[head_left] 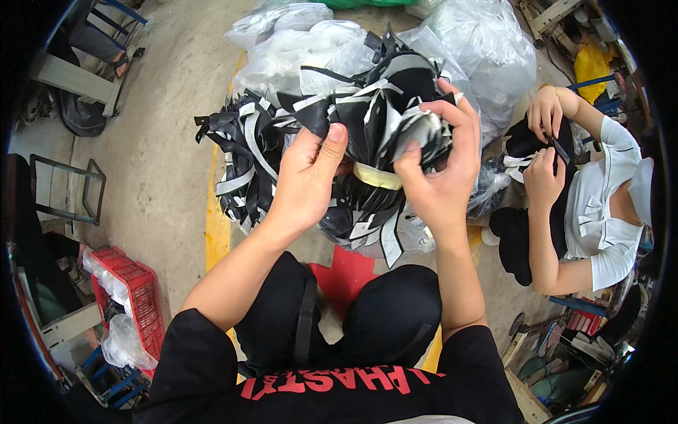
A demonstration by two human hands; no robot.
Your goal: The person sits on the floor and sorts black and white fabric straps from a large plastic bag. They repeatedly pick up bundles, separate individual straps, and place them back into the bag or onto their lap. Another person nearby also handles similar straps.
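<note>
Clear bags [487, 46]: heaped behind, contents hard to tell.
Loose strips [244, 159]: black-and-white tangle off to the left, probably plenty left.
Bundle [360, 131]: held up near the strips, not set down yet; looks midway.
Left hand [307, 173]: gripping it, thumb on front, other fingers hidden.
Right hand [448, 166]: fingers spread round its right side; can't tell if pinching.

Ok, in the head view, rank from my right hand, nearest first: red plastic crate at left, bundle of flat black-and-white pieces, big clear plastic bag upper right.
1. Black-and-white bundle: touching your right hand.
2. Clear plastic bag: beyond that hand, upper right.
3. Red crate: farthest, lower left.
</note>
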